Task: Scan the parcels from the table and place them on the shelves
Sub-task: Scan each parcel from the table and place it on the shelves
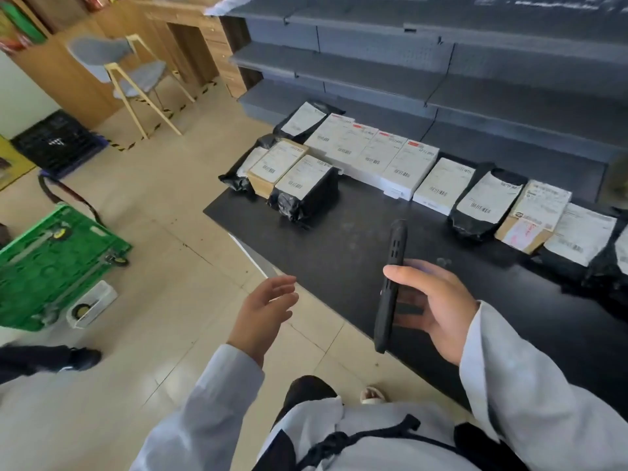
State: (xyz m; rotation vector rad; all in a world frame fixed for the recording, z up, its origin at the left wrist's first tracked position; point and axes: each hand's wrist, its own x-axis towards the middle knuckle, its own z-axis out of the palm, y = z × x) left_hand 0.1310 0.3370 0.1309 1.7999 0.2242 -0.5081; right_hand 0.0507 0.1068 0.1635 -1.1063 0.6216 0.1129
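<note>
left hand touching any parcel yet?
Apart. The head view shows the left hand open over the floor, off the table's edge, with bare tabletop between it and the nearest black-wrapped parcel.

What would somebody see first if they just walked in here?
Probably the row of labelled parcels lined along the far edge of the black table, below grey shelves. Next, the dark phone held in the right hand, and the bright green crate on the floor at left.
</note>
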